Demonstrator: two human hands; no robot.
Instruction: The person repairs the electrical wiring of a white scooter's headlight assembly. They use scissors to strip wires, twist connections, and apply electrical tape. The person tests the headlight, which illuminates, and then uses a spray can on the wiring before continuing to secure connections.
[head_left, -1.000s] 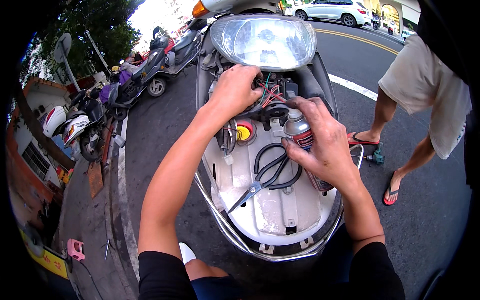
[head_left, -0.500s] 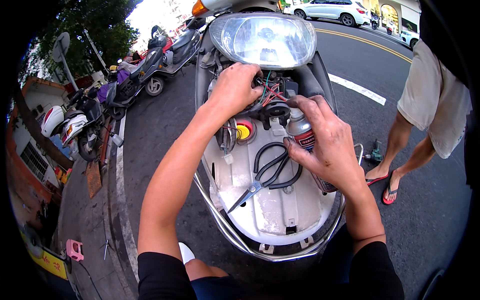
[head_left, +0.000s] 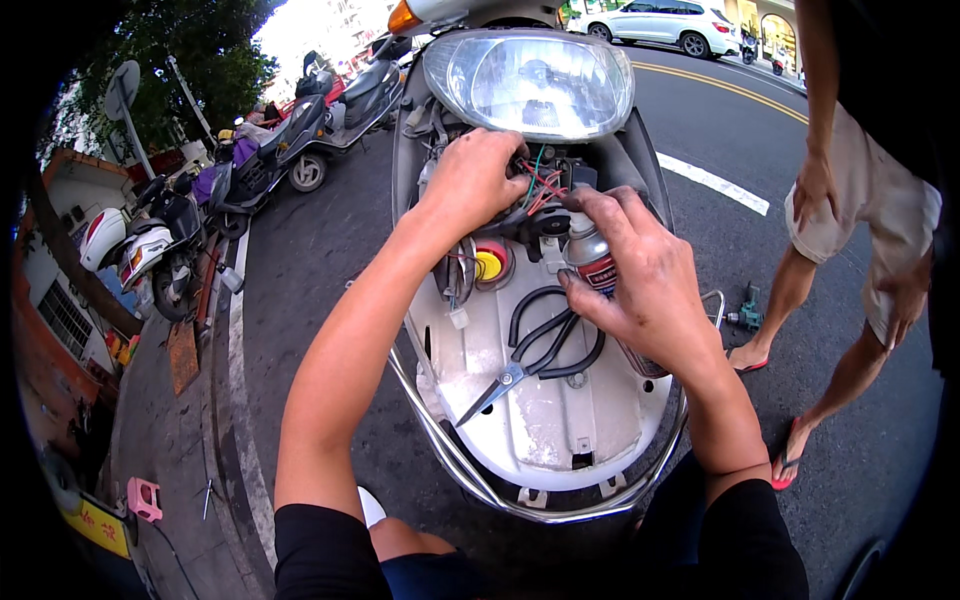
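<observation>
Head view: the spray can (head_left: 590, 254), held in the curled fingers of the right hand (head_left: 650, 280), has shifted slightly left, just below the red and green wires (head_left: 545, 187), so both hands remain close to the wiring; a bystander's hand (head_left: 817, 190) has come into sight. Fingers of the left hand (head_left: 476, 182) bunch narrowly there; I can't tell what they pinch. Bare metal shoulders top the can. Loop-handled black scissors (head_left: 512, 373) lie on the scuffed, pale, round-ended panel (head_left: 540, 430).
</observation>
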